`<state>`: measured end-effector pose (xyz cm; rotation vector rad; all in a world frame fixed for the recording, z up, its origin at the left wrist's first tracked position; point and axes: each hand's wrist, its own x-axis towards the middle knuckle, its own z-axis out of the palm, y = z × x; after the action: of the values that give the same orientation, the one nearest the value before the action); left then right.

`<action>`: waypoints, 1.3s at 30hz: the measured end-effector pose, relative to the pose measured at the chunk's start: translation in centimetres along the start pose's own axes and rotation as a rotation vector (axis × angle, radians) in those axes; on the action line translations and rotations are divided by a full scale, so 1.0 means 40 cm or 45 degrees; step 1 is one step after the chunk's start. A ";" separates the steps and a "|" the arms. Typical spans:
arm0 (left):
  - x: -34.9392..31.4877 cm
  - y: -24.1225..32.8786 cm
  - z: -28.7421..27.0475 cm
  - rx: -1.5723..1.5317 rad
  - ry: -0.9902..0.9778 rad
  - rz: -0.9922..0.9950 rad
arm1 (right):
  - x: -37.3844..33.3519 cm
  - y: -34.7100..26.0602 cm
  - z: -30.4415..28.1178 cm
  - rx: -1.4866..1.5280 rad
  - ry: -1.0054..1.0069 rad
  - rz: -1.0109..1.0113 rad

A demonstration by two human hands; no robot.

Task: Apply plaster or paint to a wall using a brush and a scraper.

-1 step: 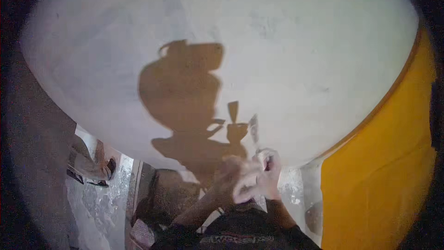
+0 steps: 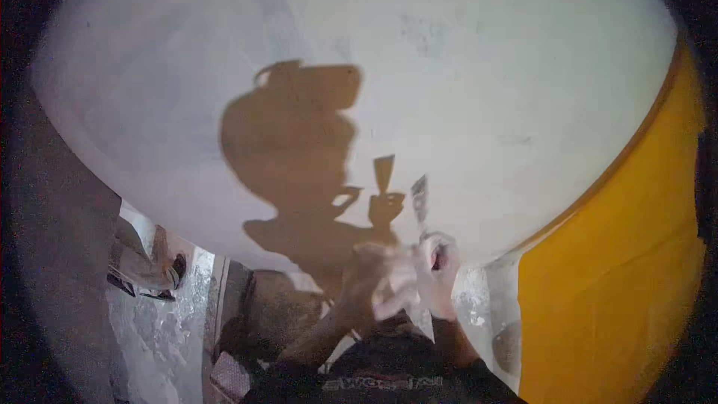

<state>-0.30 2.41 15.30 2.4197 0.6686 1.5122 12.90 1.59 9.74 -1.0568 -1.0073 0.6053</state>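
My right hand [image 2: 440, 269] is closed round the handle of a putty knife [image 2: 420, 198], blade pointing up, its face smeared with grey-white patches. Close on its left, my left hand [image 2: 366, 273] is raised, smeared by motion, so its fingers cannot be read. A pale blurred shape [image 2: 396, 292] lies between the two hands; whether it is fingers or something held, I cannot make out. Ahead stands a broad white wall [image 2: 464, 90] with faint grey patches. On it falls my brown shadow [image 2: 288, 142], showing the flared blade above a hand.
An orange-yellow surface [image 2: 598, 292] borders the wall on the right, a dark grey one [image 2: 63, 254] on the left. Below are a white-spattered floor [image 2: 161, 337], a brownish block-like object [image 2: 284, 307] and a pinkish patterned item [image 2: 232, 375]. Something like footwear [image 2: 149, 265] shows at lower left.
My right hand and the putty knife have shifted slightly up and to the right. My left hand has also risen a little, still blurred.
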 end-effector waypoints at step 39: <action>0.265 -0.108 0.108 0.298 -0.182 0.565 | 0.339 0.010 -0.152 1.166 0.701 1.006</action>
<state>6.34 11.53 20.01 2.9731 0.3031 1.4495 24.36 10.19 13.68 -0.6735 0.2450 1.1776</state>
